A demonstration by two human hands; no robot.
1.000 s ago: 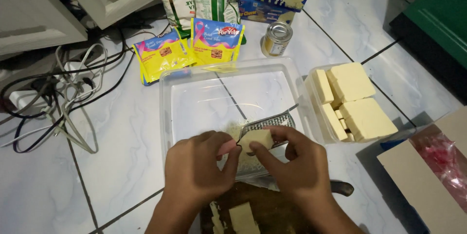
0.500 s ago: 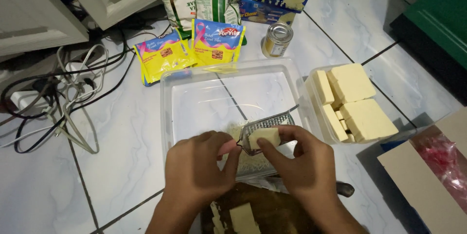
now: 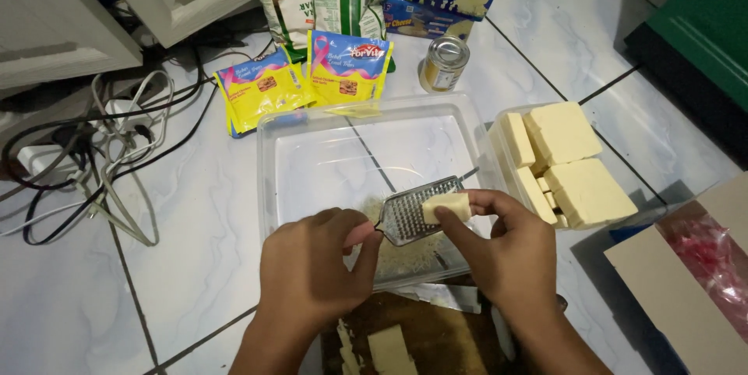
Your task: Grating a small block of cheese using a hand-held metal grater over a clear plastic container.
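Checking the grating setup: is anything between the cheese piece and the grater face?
Nothing visible. The right hand presses the cheese piece straight against the grater, which the left hand holds over the clear tub.

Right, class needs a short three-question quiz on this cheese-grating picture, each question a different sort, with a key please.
1. True or false: the right hand presses a cheese piece against the grater.
2. Which hand holds the grater's handle?
A. left hand
B. right hand
C. neither
3. Fill in: the grated cheese lies inside the clear plastic ____.

Key
1. True.
2. A.
3. Container; the cheese blocks sit in a separate tub to its right.
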